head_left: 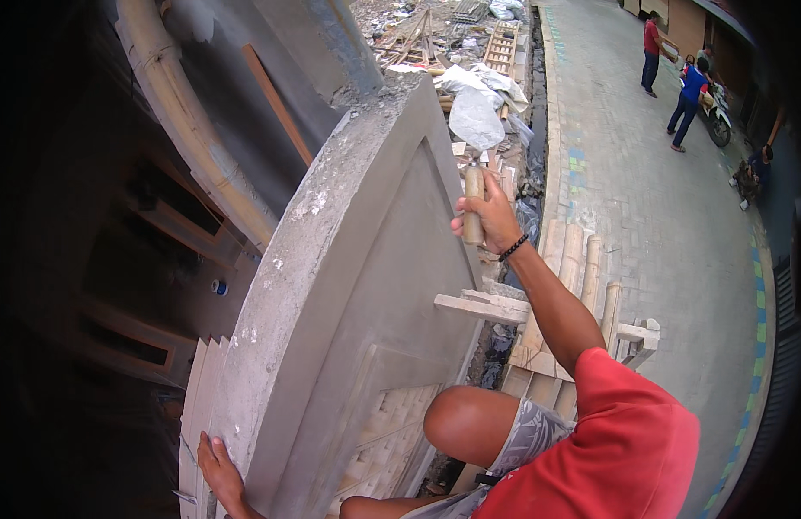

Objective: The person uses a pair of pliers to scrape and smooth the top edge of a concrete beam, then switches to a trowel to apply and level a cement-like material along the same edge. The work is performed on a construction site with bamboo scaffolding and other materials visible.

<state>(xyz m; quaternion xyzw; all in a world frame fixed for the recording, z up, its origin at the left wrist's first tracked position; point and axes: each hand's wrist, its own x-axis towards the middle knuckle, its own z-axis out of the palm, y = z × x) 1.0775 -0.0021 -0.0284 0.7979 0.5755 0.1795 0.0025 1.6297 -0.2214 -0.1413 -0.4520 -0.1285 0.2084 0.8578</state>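
My right hand (pixel 491 216) is wrapped round the thick wooden handle (pixel 473 206) of what looks like a trowel, held up beside the far end of a grey plastered wall (pixel 400 233). A pale rounded shape (pixel 477 119) beyond the handle could be its blade, but it is hard to tell from the plastic sheeting behind. Low on the left, my left hand (pixel 221 474) lies with fingers stretched out against the near end of the wall's rough top (pixel 310 203). That hand holds nothing. The wall face has a smooth recessed panel.
Bamboo scaffolding (pixel 591 268) with wooden crosspieces stands right of the wall, above a drainage ditch (pixel 535 104). A bamboo pole (pixel 189 121) rises on the left. Rubble and a wooden ladder (pixel 503 48) lie beyond. Several people are by a motorbike (pixel 719 117) on the paved lane (pixel 625 173).
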